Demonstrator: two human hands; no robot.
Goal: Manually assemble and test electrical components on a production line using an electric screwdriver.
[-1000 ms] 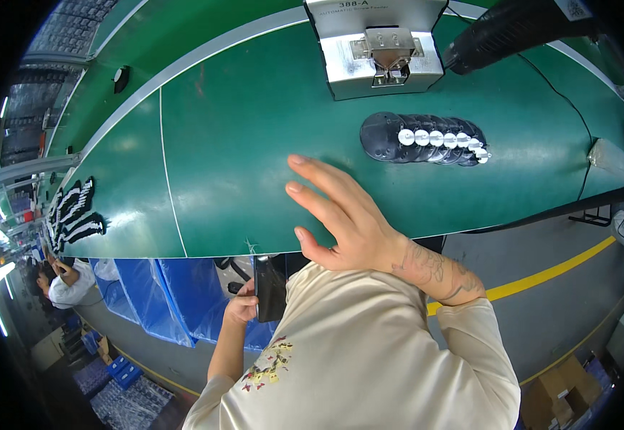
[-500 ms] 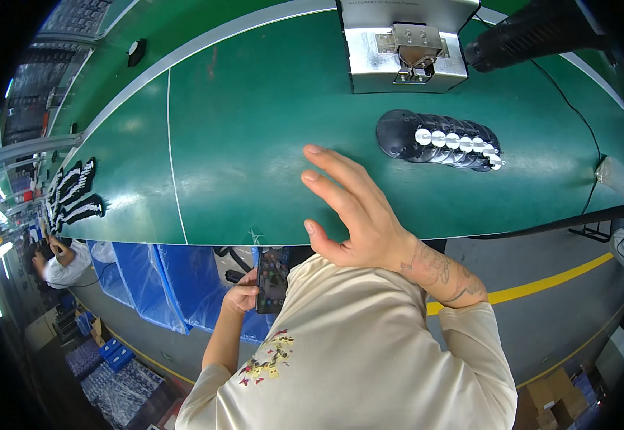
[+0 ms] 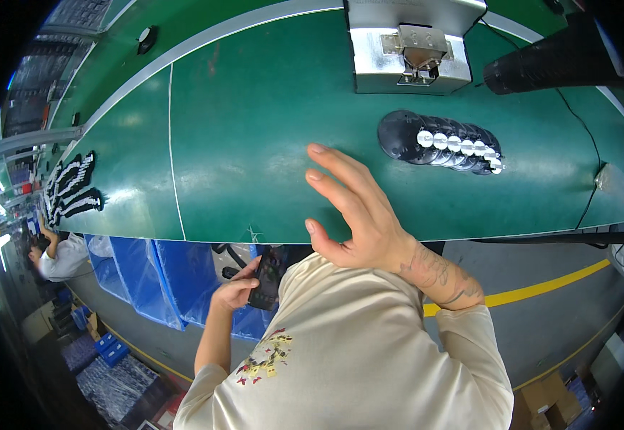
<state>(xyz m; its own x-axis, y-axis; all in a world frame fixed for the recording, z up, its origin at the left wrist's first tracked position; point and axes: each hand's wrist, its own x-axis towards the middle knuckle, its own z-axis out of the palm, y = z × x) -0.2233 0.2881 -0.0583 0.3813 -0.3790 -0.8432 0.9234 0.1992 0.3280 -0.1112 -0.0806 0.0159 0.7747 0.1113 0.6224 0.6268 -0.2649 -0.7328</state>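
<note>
My left hand is closed around a dark smartphone, held low beside my body, below the table's front edge. The phone is tilted, its screen dark with faint marks. My right hand reaches over the front edge of the green table, palm turned left, fingers spread and holding nothing. To the right of its fingertips lies an overlapping row of black discs with white round centres, apart from the hand.
A silver metal box device stands at the back, beside a thick black cylindrical object and a cable. Striped black-and-white gloves lie far left. Blue plastic-wrapped bins stand below the table. Another person sits far left.
My left hand has shifted slightly left and the phone has tilted, its screen looking darker. My right hand stays almost in place. The view has shifted slightly.
</note>
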